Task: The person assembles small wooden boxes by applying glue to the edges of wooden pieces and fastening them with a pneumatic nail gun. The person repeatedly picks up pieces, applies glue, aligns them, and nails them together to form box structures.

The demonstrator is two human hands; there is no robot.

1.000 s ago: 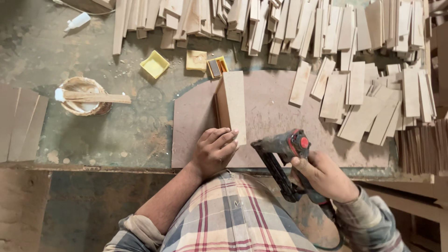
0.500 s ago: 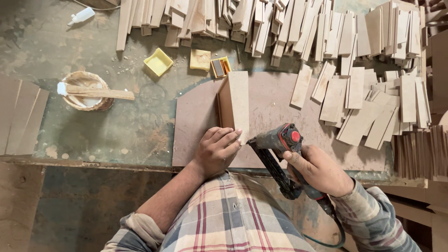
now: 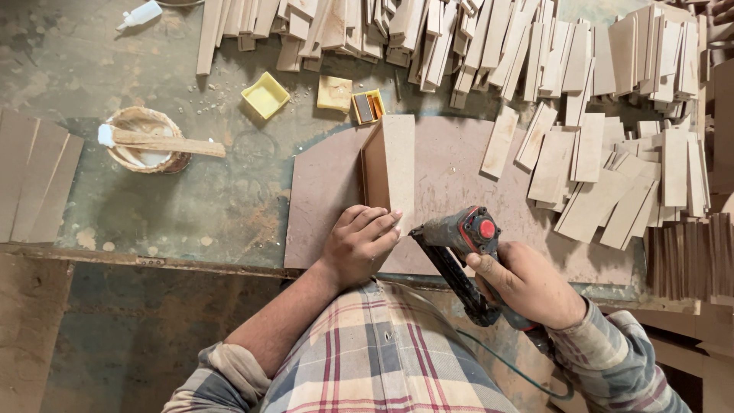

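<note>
Left hand (image 3: 359, 243) flat, fingers together, pressing near end of box-like wooden piece (image 3: 390, 170) on brown board (image 3: 321, 191); piece's long axis runs 12–6 o'clock. Right hand (image 3: 527, 281) clamped on nail gun (image 3: 459, 239), nose at 3 o'clock of piece's near end, just beside left fingertips.

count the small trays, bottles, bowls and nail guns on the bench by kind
Small square trays: 3 (yellow tray, tan tray, yellow tray with dark insert)
White squeeze bottle: 1
Glue bowl: 1
Nail gun, in the right hand: 1
Total: 6
</note>
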